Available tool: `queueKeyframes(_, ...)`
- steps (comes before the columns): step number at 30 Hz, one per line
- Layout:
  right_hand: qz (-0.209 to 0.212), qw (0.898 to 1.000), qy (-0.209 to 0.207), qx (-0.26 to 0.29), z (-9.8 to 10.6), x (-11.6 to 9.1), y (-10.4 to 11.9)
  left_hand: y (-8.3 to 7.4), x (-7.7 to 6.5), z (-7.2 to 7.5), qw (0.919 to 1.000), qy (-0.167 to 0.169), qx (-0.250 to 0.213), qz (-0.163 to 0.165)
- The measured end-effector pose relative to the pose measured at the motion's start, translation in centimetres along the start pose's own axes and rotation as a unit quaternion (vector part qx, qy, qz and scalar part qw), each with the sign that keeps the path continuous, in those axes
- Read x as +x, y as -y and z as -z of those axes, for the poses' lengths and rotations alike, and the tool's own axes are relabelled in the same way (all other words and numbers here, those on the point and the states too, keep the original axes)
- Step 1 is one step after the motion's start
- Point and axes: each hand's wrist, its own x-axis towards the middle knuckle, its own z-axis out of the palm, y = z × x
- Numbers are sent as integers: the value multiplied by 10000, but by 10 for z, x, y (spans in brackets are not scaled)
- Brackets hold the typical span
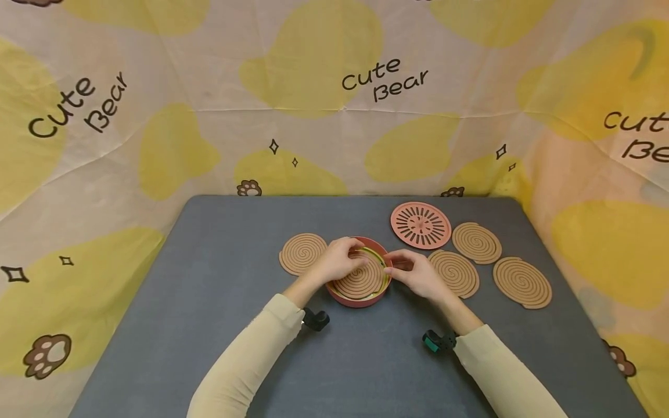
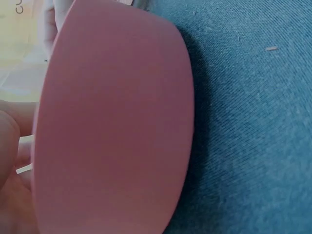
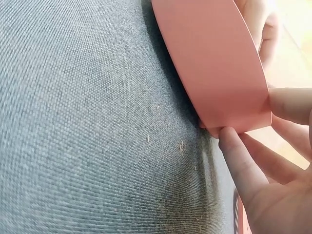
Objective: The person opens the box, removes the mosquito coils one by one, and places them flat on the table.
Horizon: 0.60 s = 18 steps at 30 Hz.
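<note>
A pink round box (image 1: 355, 303) stands on the table, a yellow-green ring (image 1: 387, 283) showing along its inner wall. Inside lies a brown spiral mosquito coil (image 1: 359, 283). My left hand (image 1: 338, 259) reaches over the box from the left and holds the coil near its far edge, thumb on top; its fingertips are partly hidden. At the right side my right hand (image 1: 415, 271) grips the box wall, thumb at the rim and fingers against the outside in the right wrist view. The box's side (image 2: 117, 117) blocks much of the left wrist view.
Another coil (image 1: 303, 253) lies left of the box. To the right are three more coils: a near one (image 1: 456, 273), a far one (image 1: 477, 242) and an outer one (image 1: 522, 282). A slotted pink lid (image 1: 420, 225) lies behind them, near the table's (image 1: 235, 212) back edge.
</note>
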Motion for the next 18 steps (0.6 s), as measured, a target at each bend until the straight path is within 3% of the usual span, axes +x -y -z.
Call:
queueKeyframes(7,58,10000,-13,22,0,1,-1,0,3,-3,9998,118,175,69)
queueKeyframes(18,70,10000,5,56,0,0,-2,3,4,-7,9991,35,420,36)
